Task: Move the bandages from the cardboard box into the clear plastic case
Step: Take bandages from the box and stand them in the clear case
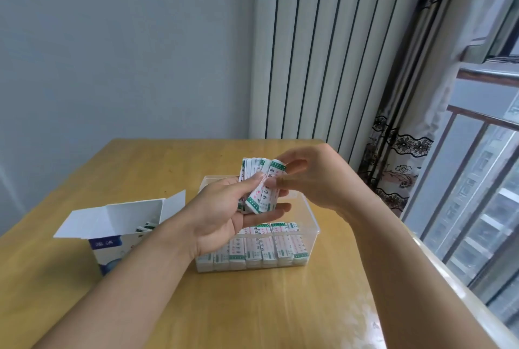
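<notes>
Head view, looking down at your two hands over a wooden table point(252, 306). Your left hand point(224, 216) is palm up, fingers and thumb curled round a fanned bundle of bandages point(259, 183), white wrappers with green bands at the ends and red and dark print that's too blurred to read. Your right hand point(311, 177) comes in from the other side, its fingertips pinching the top end of the front wrapper in that same bundle. The bundle is held up in the air, right above the far half of the clear plastic case point(311, 225).

The case sits mid-table with no lid on it. Along its near wall there's a row of bandage stacks point(261, 250) standing on edge, roughly seven side by side, though your left wrist covers the left end so I can't count for sure. The far half of the case is mostly hidden behind your hands.

Left of the case, just beside your left forearm, is the cardboard box point(112, 244), white and blue, flaps open upward. A few bandages in the box point(146, 226) poke up inside, too few showing to count. There's blue writing on the front panel, not legible.

Behind the table there's a white ribbed radiator point(323, 53) and a patterned curtain point(407, 138) next to the window.
</notes>
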A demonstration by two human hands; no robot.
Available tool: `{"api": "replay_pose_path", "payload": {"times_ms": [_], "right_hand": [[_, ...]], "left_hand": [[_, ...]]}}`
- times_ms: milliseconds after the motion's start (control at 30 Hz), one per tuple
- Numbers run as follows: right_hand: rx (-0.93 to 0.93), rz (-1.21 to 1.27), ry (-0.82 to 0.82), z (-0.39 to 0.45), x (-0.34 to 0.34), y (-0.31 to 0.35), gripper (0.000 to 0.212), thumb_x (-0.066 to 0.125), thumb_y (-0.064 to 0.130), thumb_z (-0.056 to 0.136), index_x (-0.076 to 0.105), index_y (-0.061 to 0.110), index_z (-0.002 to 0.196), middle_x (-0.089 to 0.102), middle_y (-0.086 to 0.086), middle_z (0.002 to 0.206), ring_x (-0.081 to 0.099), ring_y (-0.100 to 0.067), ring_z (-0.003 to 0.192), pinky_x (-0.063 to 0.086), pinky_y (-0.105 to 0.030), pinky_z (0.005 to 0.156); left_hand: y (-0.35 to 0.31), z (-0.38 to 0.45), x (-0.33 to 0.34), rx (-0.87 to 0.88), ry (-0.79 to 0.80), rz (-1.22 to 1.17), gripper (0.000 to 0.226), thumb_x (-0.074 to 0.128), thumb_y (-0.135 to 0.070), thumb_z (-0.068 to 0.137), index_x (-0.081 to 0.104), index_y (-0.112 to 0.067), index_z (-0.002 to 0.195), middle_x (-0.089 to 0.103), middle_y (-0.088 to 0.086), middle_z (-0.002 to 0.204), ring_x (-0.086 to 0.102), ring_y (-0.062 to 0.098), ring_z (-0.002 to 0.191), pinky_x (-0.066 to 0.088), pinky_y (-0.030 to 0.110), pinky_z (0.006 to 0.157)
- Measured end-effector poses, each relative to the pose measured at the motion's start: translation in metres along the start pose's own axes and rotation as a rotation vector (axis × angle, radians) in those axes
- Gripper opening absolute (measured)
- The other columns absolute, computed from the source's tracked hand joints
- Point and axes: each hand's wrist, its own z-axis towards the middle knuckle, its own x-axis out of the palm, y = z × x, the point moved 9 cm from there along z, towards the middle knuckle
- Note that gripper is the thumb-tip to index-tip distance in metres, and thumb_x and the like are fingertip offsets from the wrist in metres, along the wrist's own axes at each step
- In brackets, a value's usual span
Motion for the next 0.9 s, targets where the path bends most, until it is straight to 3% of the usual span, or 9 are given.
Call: {"api": "replay_pose_path", "payload": {"times_ms": [167, 333, 433, 533, 633, 733, 900], "right_hand": [[-0.027, 0.013, -0.060, 0.003, -0.003, 0.003, 0.019, 0.090, 0.026, 0.072, 0.074, 0.025, 0.083, 0.077, 0.011, 0.080, 0.072, -0.001, 0.073, 0.062, -0.035, 0.073], [0.006, 0.032, -0.089, 0.006, 0.000, 0.001, 0.035, 0.090, 0.026, 0.073, 0.074, 0.027, 0.104, 0.075, 0.007, 0.079, 0.070, -0.009, 0.067, 0.062, -0.035, 0.063], [0.015, 0.155, -0.096, 0.008, 0.001, -0.001, 0.034, 0.088, 0.015, 0.076, 0.073, 0.022, 0.105, 0.076, 0.001, 0.079, 0.072, -0.011, 0.065, 0.063, -0.038, 0.065], [0.026, 0.231, -0.086, 0.010, 0.003, -0.001, 0.031, 0.085, 0.008, 0.078, 0.075, 0.020, 0.105, 0.076, 0.001, 0.085, 0.076, -0.014, 0.074, 0.064, -0.039, 0.070], [0.011, 0.156, -0.084, 0.013, 0.008, -0.001, 0.033, 0.085, 0.014, 0.079, 0.076, 0.023, 0.110, 0.077, 0.006, 0.097, 0.074, -0.012, 0.085, 0.064, -0.039, 0.073], [0.035, 0.083, -0.053, 0.013, 0.011, -0.004, 0.044, 0.088, 0.023, 0.076, 0.075, 0.021, 0.118, 0.078, 0.009, 0.095, 0.074, -0.012, 0.082, 0.062, -0.044, 0.078], [0.048, 0.064, 0.030, 0.011, 0.016, -0.004, 0.053, 0.088, 0.021, 0.075, 0.071, 0.025, 0.125, 0.077, 0.010, 0.092, 0.073, -0.007, 0.080, 0.062, -0.037, 0.080]], "left_hand": [[-0.002, 0.002, -0.006, 0.019, -0.052, -0.053, 0.024, 0.056, -0.015, 0.102, 0.064, 0.003, 0.115, 0.072, 0.027, 0.112, 0.071, 0.044, 0.105, 0.059, 0.046, 0.088], [-0.004, 0.004, -0.013, 0.036, -0.070, 0.029, 0.021, 0.056, -0.017, 0.102, 0.064, -0.003, 0.116, 0.075, 0.022, 0.108, 0.073, 0.040, 0.101, 0.063, 0.041, 0.075], [-0.003, 0.005, -0.014, 0.037, -0.058, 0.050, 0.022, 0.054, -0.015, 0.103, 0.063, -0.004, 0.119, 0.075, 0.020, 0.109, 0.074, 0.038, 0.100, 0.065, 0.036, 0.068], [-0.003, 0.006, -0.016, 0.036, -0.048, 0.007, 0.022, 0.050, -0.009, 0.104, 0.064, -0.005, 0.121, 0.075, 0.021, 0.111, 0.073, 0.040, 0.102, 0.065, 0.037, 0.075], [-0.003, 0.006, -0.014, 0.013, -0.015, -0.070, 0.029, 0.043, -0.013, 0.107, 0.063, -0.002, 0.125, 0.072, 0.025, 0.116, 0.070, 0.042, 0.108, 0.063, 0.041, 0.084], [-0.003, 0.005, -0.015, 0.008, -0.010, -0.147, 0.032, 0.040, -0.014, 0.108, 0.058, 0.002, 0.129, 0.070, 0.027, 0.118, 0.070, 0.046, 0.106, 0.061, 0.045, 0.086], [-0.002, 0.005, -0.019, 0.042, -0.071, 0.027, 0.025, 0.051, -0.018, 0.105, 0.061, -0.007, 0.125, 0.076, 0.020, 0.108, 0.075, 0.040, 0.095, 0.063, 0.033, 0.060]]}}
